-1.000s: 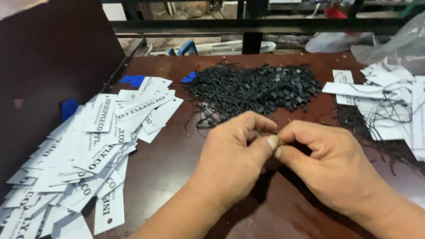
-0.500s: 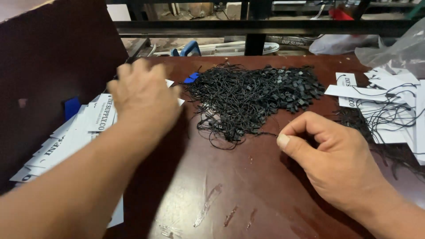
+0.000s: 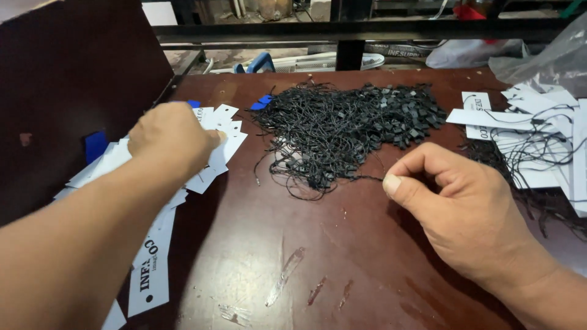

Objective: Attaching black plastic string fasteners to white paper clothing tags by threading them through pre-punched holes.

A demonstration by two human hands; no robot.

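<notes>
My left hand [image 3: 170,139] reaches over a spread of white paper tags [image 3: 215,153] at the left of the dark red table, fingers curled on the top tags. My right hand [image 3: 455,208] rests at the right, thumb and forefinger pinching the end of a thin black string [image 3: 342,179] that runs back into a large heap of black strings with plastic locks [image 3: 348,128] in the middle of the table.
White tags with strings attached [image 3: 538,140] lie at the right, under a clear plastic bag [image 3: 550,58]. Blue bits [image 3: 264,101] sit near the heap. A dark board [image 3: 67,79] stands at the left. A black metal rail [image 3: 367,29] crosses behind the table [image 3: 293,269].
Both hands were together at the table's front a second ago. The left hand has since swung left onto the white tags; the right hand stayed, still pinching a string.
</notes>
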